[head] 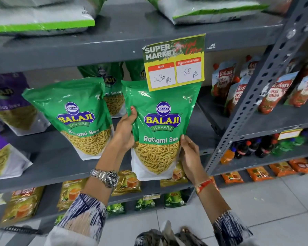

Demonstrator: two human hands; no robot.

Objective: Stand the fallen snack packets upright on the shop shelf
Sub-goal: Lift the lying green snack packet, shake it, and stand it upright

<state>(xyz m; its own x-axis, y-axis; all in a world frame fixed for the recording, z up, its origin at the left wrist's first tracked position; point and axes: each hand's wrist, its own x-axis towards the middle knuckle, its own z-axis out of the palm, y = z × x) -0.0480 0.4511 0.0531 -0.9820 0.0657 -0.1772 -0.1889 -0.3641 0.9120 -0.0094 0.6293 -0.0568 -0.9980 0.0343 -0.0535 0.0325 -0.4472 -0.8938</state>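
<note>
Left hand (125,128) and right hand (189,153) clamp the glossy green plastic sev packet (160,125) by its side edges: light, floppy, slippery film, so grip low near the filled base.

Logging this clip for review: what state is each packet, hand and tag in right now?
Held Ratlami Sev packet: upright, gripped at both sides, in front of the shelf.
Left hand: closed on the packet's left edge.
Right hand: closed on its lower right edge.
Second Ratlami Sev packet: standing on the shelf, leaning left.
Price tag: hanging from the shelf edge, overlapping the held packet's top.
</note>
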